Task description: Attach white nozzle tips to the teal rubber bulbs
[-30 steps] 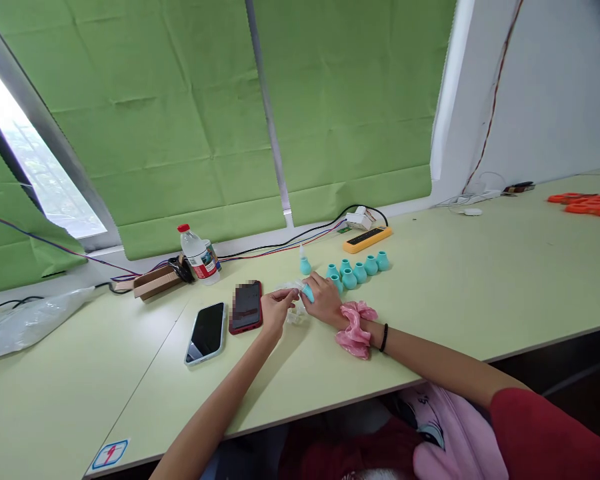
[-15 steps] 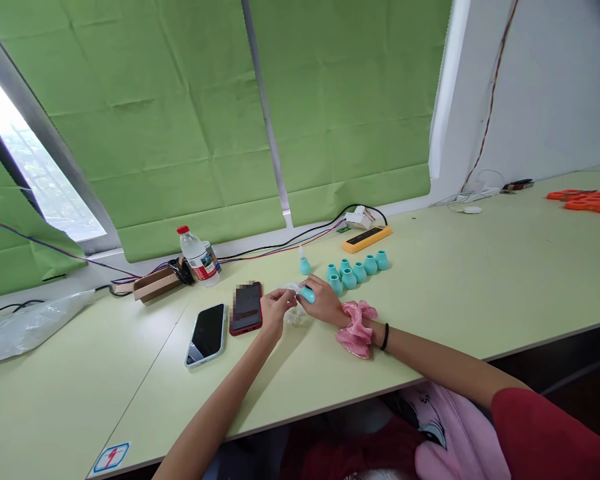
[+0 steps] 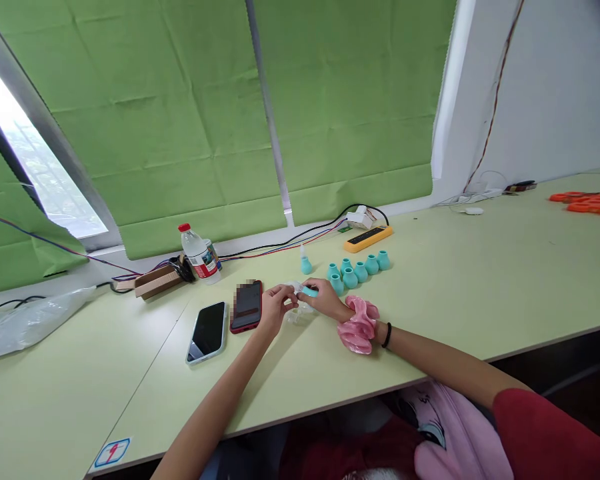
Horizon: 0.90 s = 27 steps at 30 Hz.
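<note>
My right hand (image 3: 325, 300) is closed round a small teal bulb (image 3: 309, 291), with a pink scrunchie (image 3: 359, 325) and a black band on that wrist. My left hand (image 3: 273, 305) pinches a small clear piece (image 3: 295, 287) at the bulb's end, so the two hands meet above the table (image 3: 430, 300). More clear pieces (image 3: 296, 316) lie under the hands. Several teal bulbs (image 3: 360, 269) stand in a row just beyond my right hand. One teal bulb with a clear tip (image 3: 305, 263) stands apart to their left.
A red phone (image 3: 247, 306) and a light-cased phone (image 3: 207, 332) lie left of my hands. A water bottle (image 3: 199, 254), a cardboard box (image 3: 154, 282), cables and a yellow power strip (image 3: 367, 238) line the back edge. A plastic bag (image 3: 25, 323) lies far left, orange parts (image 3: 590, 203) far right.
Both hands have lifted slightly and come closer together, with the bulb turned more level between them. Nothing else on the table has moved.
</note>
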### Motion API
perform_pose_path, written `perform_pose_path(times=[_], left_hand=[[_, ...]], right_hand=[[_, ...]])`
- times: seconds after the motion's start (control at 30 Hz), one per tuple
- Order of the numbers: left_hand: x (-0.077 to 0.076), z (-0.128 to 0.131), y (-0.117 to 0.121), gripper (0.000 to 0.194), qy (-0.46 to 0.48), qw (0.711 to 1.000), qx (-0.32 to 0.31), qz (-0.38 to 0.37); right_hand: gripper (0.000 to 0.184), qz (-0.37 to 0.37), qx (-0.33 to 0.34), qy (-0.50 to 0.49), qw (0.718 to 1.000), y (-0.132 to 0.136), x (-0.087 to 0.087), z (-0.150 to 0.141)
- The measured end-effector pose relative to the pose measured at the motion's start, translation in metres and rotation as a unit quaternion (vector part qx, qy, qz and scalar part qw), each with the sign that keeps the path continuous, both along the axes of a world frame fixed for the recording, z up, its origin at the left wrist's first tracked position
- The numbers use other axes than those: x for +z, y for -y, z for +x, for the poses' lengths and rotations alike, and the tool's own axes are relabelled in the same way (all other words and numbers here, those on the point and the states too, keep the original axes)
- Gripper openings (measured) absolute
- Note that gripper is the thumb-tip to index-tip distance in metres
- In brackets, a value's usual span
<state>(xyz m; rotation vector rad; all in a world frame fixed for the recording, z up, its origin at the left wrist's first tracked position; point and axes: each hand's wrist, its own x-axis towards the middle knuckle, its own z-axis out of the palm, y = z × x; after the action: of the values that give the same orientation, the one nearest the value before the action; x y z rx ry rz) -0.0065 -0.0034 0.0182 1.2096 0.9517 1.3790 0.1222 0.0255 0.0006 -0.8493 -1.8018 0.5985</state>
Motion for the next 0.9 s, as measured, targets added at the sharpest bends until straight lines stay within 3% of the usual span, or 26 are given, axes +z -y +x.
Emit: perform_pose_path(times=[0.17, 0.4, 0.53, 0.63, 0.7, 0.8, 0.83, 0.9], left_hand=[[-0.004, 0.003, 0.002, 0.026, -0.125, 0.989, 0.036, 0.070], [-0.005, 0.002, 0.000, 0.027, -0.128, 0.987, -0.053, 0.088], [-0.001, 0.002, 0.001, 0.026, -0.089, 0.990, -0.091, 0.065], [0.003, 0.000, 0.000, 0.025, -0.009, 0.991, -0.129, 0.022], [0.004, -0.004, -0.003, 0.025, -0.004, 0.993, -0.117, 0.014], [0.002, -0.011, -0.007, 0.024, -0.168, 0.984, -0.015, 0.056], [-0.001, -0.013, -0.008, 0.023, -0.264, 0.961, 0.038, 0.078], [-0.009, -0.016, -0.011, 0.020, -0.458, 0.872, 0.131, 0.111]], right_hand=[[0.009, 0.095, -0.050, 0.039, 0.993, 0.007, 0.001, 0.000], [0.007, 0.114, -0.064, 0.027, 0.991, 0.007, 0.005, 0.003], [0.012, 0.032, -0.023, -0.036, 0.999, 0.003, 0.006, 0.002], [0.020, -0.118, 0.042, -0.115, 0.986, 0.001, 0.008, 0.001], [0.025, -0.191, 0.069, -0.151, 0.968, 0.000, 0.010, 0.001], [0.025, -0.199, 0.067, -0.168, 0.963, -0.001, 0.011, 0.003], [0.025, -0.191, 0.061, -0.172, 0.965, -0.002, 0.011, 0.003], [0.023, -0.172, 0.044, -0.173, 0.969, -0.003, 0.009, 0.005]])
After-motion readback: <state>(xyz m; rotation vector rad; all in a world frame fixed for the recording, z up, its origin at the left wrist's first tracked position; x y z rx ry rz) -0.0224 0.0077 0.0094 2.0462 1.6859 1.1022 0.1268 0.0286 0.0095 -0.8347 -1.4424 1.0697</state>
